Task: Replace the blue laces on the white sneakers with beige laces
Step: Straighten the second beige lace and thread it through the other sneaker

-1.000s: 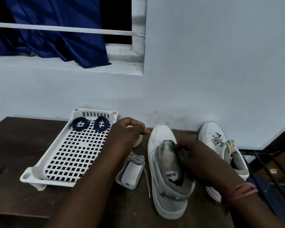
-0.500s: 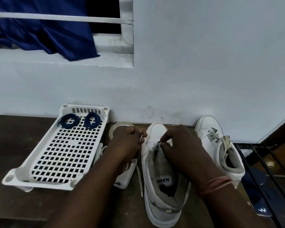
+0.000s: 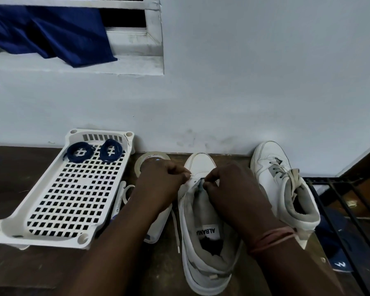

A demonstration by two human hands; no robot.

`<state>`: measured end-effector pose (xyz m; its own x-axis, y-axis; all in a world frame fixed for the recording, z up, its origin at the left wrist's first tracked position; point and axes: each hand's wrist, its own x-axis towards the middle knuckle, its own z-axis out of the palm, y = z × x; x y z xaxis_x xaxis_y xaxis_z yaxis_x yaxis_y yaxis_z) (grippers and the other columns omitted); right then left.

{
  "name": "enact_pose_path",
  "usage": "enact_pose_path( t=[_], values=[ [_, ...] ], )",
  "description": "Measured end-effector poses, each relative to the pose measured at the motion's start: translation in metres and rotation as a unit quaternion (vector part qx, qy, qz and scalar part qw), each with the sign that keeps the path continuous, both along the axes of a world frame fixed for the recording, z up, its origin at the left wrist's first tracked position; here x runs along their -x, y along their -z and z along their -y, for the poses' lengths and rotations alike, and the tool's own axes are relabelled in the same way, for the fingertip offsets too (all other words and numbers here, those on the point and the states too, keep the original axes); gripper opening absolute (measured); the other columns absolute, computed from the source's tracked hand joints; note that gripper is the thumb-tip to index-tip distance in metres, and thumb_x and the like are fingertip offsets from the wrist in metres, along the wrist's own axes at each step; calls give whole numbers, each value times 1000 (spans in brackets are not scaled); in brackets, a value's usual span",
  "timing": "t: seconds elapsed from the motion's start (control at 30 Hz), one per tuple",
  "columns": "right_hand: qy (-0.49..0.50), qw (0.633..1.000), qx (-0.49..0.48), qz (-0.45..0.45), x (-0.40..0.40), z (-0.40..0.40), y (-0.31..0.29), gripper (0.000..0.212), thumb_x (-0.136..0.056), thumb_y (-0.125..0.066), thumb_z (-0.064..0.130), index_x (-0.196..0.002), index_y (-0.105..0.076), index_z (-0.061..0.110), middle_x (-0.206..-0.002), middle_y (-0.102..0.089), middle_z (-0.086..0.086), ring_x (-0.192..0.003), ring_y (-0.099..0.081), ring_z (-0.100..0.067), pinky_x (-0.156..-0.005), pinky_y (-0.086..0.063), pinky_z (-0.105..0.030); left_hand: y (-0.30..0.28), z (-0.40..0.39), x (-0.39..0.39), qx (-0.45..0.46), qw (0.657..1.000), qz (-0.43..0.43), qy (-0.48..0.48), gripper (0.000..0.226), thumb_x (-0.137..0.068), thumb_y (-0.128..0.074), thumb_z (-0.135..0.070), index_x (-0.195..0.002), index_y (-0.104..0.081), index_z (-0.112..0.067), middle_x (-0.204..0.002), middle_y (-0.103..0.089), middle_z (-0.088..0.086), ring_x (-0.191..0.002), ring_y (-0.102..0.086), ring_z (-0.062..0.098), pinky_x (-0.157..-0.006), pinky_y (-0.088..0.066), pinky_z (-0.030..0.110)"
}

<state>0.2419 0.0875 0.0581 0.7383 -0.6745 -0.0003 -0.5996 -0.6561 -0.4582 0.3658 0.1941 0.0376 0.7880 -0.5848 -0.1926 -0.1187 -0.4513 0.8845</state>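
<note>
Since both blue laces [image 3: 94, 151] lie coiled at the far end of the white tray [image 3: 58, 238], they are out of play; rightward, the left hand [image 3: 162, 182] and right hand [image 3: 229, 186] each pinch a beige lace [image 3: 175, 229] end at the near sneaker's [image 3: 201, 259] lowest eyelets, apparently threading it, while the far-right sneaker [image 3: 271, 167] already wears beige.

head cam | looks forward-down (wide-angle) | close over table [image 3: 26, 182]
</note>
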Motion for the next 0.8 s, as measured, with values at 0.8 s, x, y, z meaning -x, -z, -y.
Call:
enact_pose_path(
  t=[0.8],
  values=[
    [44, 993, -100, 32, -8, 2, 6, 16, -85, -70, 22, -79, -80, 11, -84, -74, -10, -85, -68, -25, -83, -53, -37, 0, 1, 9, -63, 941, 301, 139, 28, -91, -67, -14, -114, -77, -26, -95, -78, -10, -92, -71, 7, -86, -55, 35]
  ],
)
